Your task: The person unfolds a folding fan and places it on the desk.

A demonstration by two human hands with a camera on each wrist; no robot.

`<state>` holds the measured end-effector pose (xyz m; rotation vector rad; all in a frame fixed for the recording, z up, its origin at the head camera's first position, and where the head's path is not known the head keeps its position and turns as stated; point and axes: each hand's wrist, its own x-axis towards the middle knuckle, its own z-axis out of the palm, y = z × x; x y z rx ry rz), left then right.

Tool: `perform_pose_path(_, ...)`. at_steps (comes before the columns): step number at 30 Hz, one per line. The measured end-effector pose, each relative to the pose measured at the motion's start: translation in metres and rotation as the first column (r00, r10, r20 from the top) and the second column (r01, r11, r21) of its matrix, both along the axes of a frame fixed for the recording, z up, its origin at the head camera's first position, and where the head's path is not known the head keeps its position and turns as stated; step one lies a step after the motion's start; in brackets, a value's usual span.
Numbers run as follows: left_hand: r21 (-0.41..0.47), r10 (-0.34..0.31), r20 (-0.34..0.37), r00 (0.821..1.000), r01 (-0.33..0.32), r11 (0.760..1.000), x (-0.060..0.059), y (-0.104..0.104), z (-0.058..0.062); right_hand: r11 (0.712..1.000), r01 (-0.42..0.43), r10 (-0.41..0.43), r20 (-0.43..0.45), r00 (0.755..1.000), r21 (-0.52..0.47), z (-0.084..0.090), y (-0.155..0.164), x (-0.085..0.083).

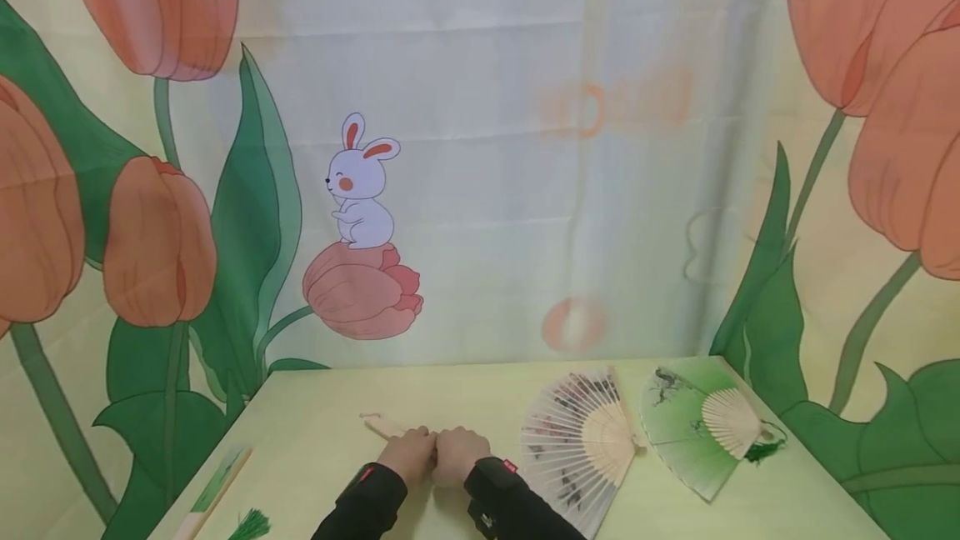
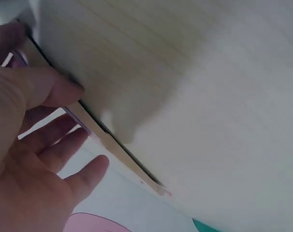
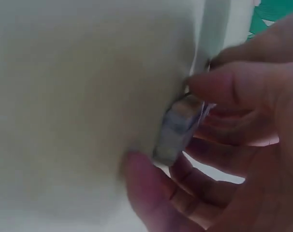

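2 hands on a closed fan

The slim bamboo fan (image 1: 385, 426) lay flat on the table (image 1: 315, 440) — left hand (image 1: 408, 450) and right hand (image 1: 459, 452) side by side, fingers curled round it.

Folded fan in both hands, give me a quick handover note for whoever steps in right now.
Left hand and right hand side by side, both gripping the folded fan low over the table.
Two open fans lie to the right: a white one and a green one. Another closed fan sits at the left edge.
Done: two fans lie spread.
Left: the held fan is not yet open.
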<state>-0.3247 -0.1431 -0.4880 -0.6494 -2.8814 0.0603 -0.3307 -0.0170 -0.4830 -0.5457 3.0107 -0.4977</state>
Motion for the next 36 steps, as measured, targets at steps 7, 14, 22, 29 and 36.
perform_pose_path(7, -0.09, -0.009, -0.057, 0.998, 0.004, 0.996, -0.016, -0.012, -0.016, 0.996, 0.037, -0.033, 0.055, 0.998, -0.086, -0.002, -0.012, 0.003)
perform_pose_path(14, -0.118, -0.024, -0.095, 0.995, 0.012, 0.993, -0.009, -0.017, -0.011, 0.997, 0.042, -0.037, 0.085, 0.996, -0.064, -0.005, -0.017, 0.005)
perform_pose_path(22, -0.119, -0.026, -0.136, 0.99, 0.01, 0.993, -0.011, -0.029, -0.015, 0.997, 0.035, -0.036, 0.022, 0.999, 0.063, -0.002, -0.018, 0.017)
perform_pose_path(29, -0.038, 0.01, -0.079, 0.997, -0.013, 0.999, -0.009, -0.053, -0.007, 0.999, -0.042, 0.042, -0.035, 0.999, -0.014, 0.014, -0.007, 0.026)
perform_pose_path(36, 0.191, -0.055, 0.076, 0.996, 0.039, 0.981, -0.007, -0.072, -0.003, 0.968, -0.105, 0.11, 0.009, 0.994, -0.23, 0.051, 0.02, 0.044)
